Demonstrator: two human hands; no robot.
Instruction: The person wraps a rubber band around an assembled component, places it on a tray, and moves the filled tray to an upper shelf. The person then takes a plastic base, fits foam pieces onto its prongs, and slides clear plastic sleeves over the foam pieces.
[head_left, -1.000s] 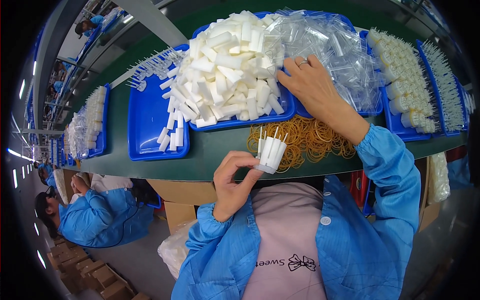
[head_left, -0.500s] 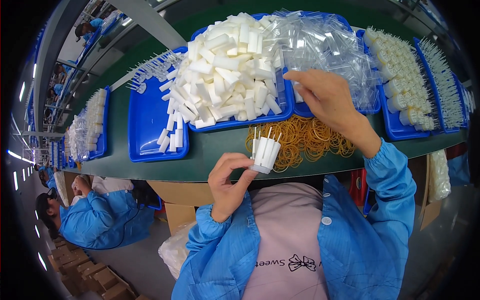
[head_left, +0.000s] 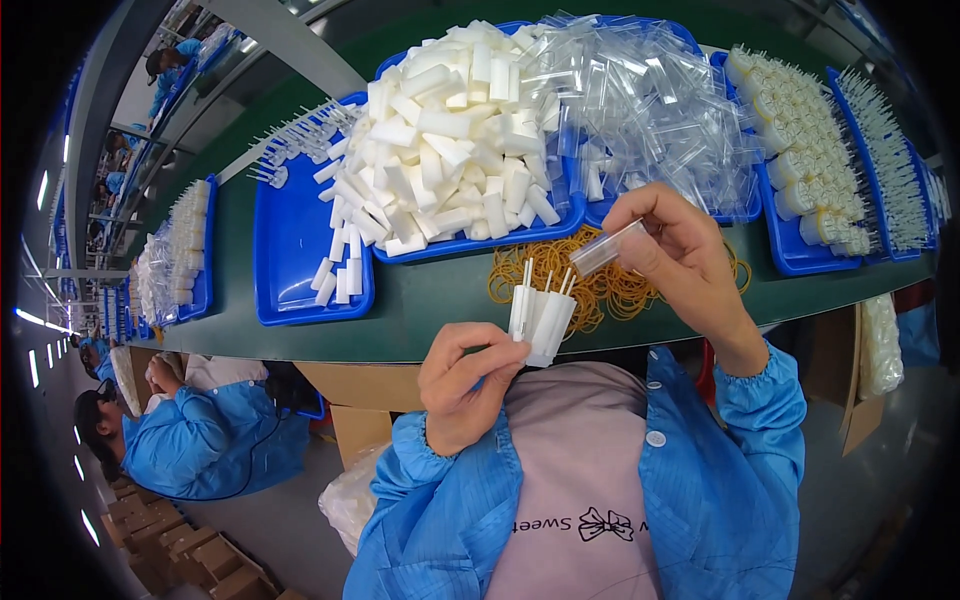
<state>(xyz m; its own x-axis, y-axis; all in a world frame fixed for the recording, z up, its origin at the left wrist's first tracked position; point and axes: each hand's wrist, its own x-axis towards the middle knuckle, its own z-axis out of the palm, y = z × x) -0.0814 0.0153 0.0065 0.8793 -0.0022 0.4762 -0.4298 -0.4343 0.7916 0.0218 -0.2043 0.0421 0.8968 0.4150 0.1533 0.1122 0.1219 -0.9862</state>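
Near the table's front edge, my left hand (head_left: 465, 385) is closed round the base of a white pronged holder (head_left: 545, 325). White blocks stand on it, and thin pins stick up among them. Just above and to the right, my right hand (head_left: 682, 268) pinches a clear plastic sleeve (head_left: 598, 252). The sleeve tilts down toward the pins, and I cannot tell whether it touches them. Yellow rubber bands (head_left: 515, 272) lie loose on the table behind both hands. Beyond them are a heap of white foam blocks (head_left: 430, 140) and a pile of clear plastic pieces (head_left: 650, 95).
A blue tray (head_left: 290, 250) at the left holds a few foam blocks and several white pronged parts (head_left: 305, 138). To the right, trays hold banded white assemblies (head_left: 800, 150) and more pronged parts (head_left: 880, 160). A co-worker (head_left: 210, 420) sits to the left.
My right hand has come back from the clear pieces toward my left hand, now with a clear sleeve in it. My left hand has tilted the holder and moved it slightly nearer me.
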